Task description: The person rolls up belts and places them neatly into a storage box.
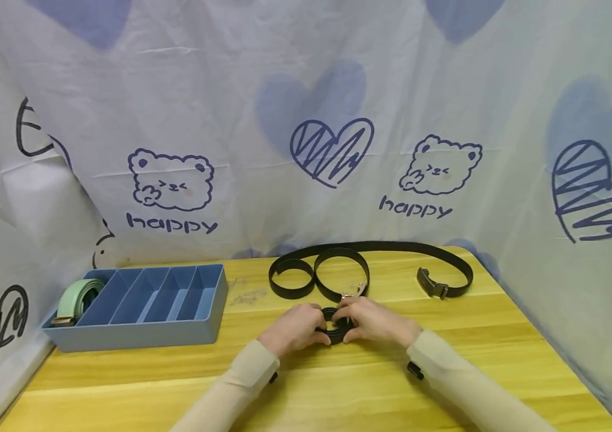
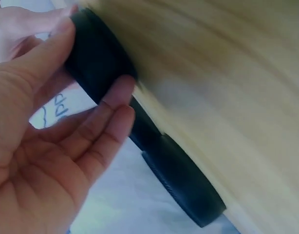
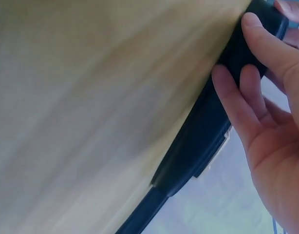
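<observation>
A black belt [image 1: 333, 343] stands coiled on its edge on the wooden table, between both hands. My left hand [image 1: 296, 329] grips the coil from its left side; in the left wrist view the thumb and fingers [image 2: 121, 90] lie along the dark strap [image 2: 98, 53]. From the right, my right hand [image 1: 373, 321] holds the same coil, and the right wrist view has its thumb and fingers [image 3: 227, 85] against the band [image 3: 203, 126]. Just behind the hands lies a looped black belt [image 1: 341, 251] with a shiny buckle [image 1: 346, 296].
Another black belt [image 1: 381, 246] stretches along the table's back edge, its dark buckle [image 1: 432, 284] at the right and its other end curled. At the left stands a blue divided tray [image 1: 149, 339] with a rolled mint-green belt [image 1: 72, 300] in its leftmost compartment. A printed cloth [image 1: 252, 198] hangs behind.
</observation>
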A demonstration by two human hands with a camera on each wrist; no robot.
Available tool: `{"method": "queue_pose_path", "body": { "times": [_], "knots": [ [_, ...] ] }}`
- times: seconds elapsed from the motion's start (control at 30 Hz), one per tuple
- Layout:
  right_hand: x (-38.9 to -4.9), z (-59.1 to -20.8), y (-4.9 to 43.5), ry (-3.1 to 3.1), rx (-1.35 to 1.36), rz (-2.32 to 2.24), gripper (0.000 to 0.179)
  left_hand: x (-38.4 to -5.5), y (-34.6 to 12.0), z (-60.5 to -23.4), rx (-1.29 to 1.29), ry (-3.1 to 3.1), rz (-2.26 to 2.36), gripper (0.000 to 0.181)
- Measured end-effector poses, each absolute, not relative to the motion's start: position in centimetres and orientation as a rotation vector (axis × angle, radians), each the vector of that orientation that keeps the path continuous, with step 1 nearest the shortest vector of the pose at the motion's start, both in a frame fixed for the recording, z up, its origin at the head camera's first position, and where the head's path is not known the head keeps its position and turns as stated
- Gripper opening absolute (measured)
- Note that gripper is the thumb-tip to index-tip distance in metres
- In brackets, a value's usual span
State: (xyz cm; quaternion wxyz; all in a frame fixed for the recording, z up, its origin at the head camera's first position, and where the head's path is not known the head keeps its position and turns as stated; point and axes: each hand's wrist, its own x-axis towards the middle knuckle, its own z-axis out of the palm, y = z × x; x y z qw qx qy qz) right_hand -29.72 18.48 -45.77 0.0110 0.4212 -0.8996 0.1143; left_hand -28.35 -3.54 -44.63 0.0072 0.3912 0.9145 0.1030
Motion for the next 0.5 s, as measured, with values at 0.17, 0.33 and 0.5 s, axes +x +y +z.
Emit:
{"method": "queue_pose_path", "body": {
  "times": [0.17,0.33,0.5],
  "knots": [
    [-29.95,-45.27,18.97,-2.851,1.311,0.356,0.038,-28.83,-3.83,-44.75,1.284,2.802,0.351,0.017],
    [-29.9,-45.12,18.71,-2.813,1.308,0.327,0.037,-28.77,-3.64,-44.92,1.273,2.81,0.344,0.016],
    [-29.9,-45.33,18.74,-2.769,1.364,0.35,0.037,-28.44,-3.1,-45.15,1.236,2.822,0.32,0.017]
  ]
}}
